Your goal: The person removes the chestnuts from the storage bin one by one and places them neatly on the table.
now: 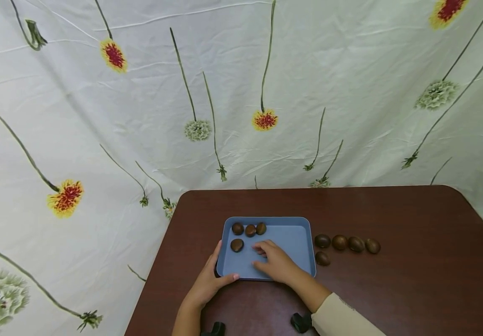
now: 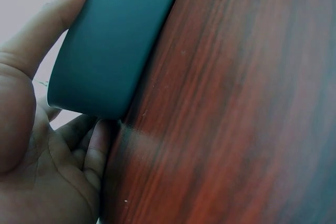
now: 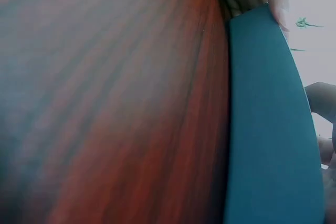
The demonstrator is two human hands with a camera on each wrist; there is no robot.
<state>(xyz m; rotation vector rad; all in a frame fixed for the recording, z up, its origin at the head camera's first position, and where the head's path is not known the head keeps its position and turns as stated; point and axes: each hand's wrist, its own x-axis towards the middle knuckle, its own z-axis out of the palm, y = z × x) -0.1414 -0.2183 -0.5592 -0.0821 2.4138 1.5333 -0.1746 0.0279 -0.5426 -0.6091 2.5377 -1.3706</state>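
A blue rectangular tray lies on the table. My left hand grips its near left corner, thumb over the front rim and fingers along the left side. In the left wrist view the left thumb is against the tray wall, with the other fingers low by the corner. Over the tray floor hovers my right hand, fingers bent loosely, thumb apart, nothing visible between them. Three chestnuts line the tray's back left, and one more chestnut sits in front of them, left of the right fingertips.
Right of the tray, several chestnuts form a row on the brown table. Another chestnut lies in front of the row, close to the tray's right wall. A white flowered cloth hangs behind the table.
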